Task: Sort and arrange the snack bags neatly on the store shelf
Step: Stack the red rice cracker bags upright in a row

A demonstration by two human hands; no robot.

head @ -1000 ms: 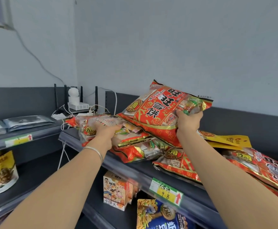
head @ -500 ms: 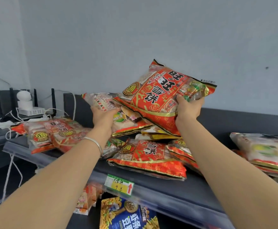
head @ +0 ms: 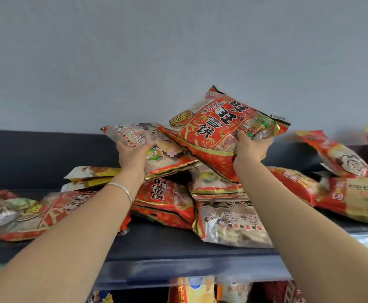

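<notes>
I hold two snack bags above the shelf (head: 178, 243).
My right hand (head: 249, 150) curls its fingers (head: 241, 137) round the puffy, glossy red bag (head: 213, 130); my left hand (head: 132, 155) grips a crinkly pale bag (head: 139, 136) partly underneath it.

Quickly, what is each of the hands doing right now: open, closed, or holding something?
Left hand: closed, holding the pale snack bag.
Right hand: closed, holding the red snack bag.

we reach both bare arms up from the lower corners toward mid-frame. our left hand (head: 132, 156) grips a pale snack bag (head: 130, 133) by its near edge; our right hand (head: 252, 149) grips a red snack bag (head: 213, 132), thumb on its face.
</notes>
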